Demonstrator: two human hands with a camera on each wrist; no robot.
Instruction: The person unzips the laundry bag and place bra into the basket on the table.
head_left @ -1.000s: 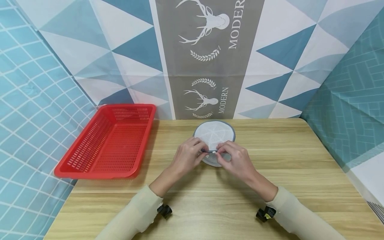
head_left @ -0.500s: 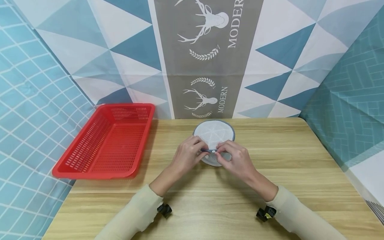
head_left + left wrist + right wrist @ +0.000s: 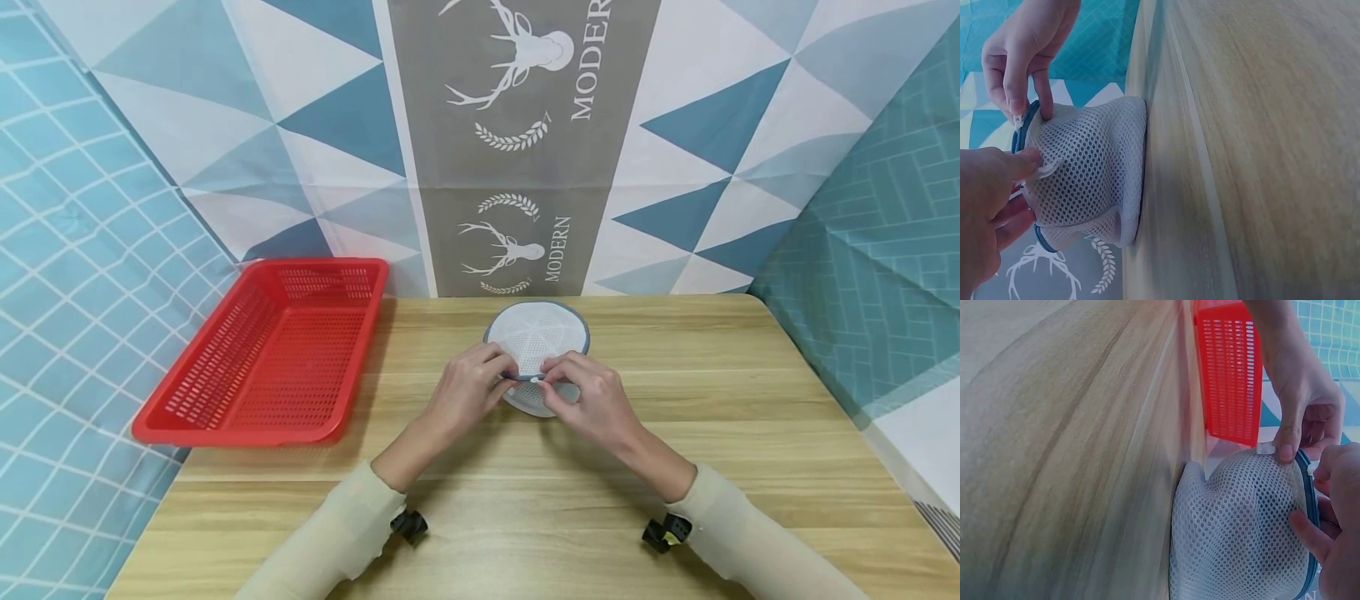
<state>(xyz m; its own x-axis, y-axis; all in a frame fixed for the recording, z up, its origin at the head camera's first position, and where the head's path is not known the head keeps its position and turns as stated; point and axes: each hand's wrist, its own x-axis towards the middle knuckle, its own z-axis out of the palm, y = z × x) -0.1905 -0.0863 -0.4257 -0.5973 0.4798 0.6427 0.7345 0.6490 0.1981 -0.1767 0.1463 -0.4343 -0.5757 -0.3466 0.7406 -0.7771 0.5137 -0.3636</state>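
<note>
A white mesh laundry bag (image 3: 534,329) with grey-blue edging stands on the wooden table, its rounded body facing me in both wrist views. My left hand (image 3: 468,385) pinches the zipped rim beside a small white fabric tag (image 3: 1046,170). Opposite it, my right hand (image 3: 592,392) pinches the white zipper pull (image 3: 536,381) between thumb and forefinger. The blue zipper band (image 3: 1025,132) runs between both hands. In the right wrist view, the right-hand fingers (image 3: 1313,536) also touch the mesh (image 3: 1235,525). The bag's inside cannot be made out.
To the left on the table stands a red perforated plastic basket (image 3: 300,367). Patterned coverings hang behind and at both sides of the wooden table (image 3: 525,517). A small black device (image 3: 666,533) sits at each wrist.
My left fingers shift slightly left along the rim, and the zipper band between the hands tilts a little. The right hand stays on the pull; bag and basket hold their places.
</note>
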